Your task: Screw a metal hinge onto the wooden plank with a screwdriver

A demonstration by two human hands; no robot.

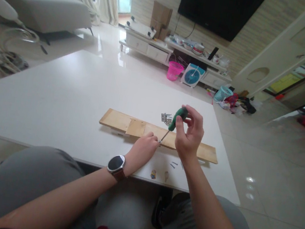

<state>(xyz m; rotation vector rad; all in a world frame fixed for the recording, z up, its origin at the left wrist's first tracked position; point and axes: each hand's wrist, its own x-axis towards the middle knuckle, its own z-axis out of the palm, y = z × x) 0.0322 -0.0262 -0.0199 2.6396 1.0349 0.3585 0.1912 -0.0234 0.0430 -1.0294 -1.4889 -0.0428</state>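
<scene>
A long wooden board (120, 120) lies across the white table (66, 97). My right hand (189, 135) is closed round the green handle of a screwdriver (177, 119), which tilts down to the left with its tip on the board. My left hand (142, 151), with a watch on its wrist, rests on the board beside the tip, its fingers pinched together at the tip; what they pinch is too small to make out.
Small metal hinges (166, 118) lie behind the board. A few loose screws (174, 165) lie near the table's front edge. Beyond the table stand a low TV cabinet (156, 52), a pink basket (174, 71) and a small fan (192, 75).
</scene>
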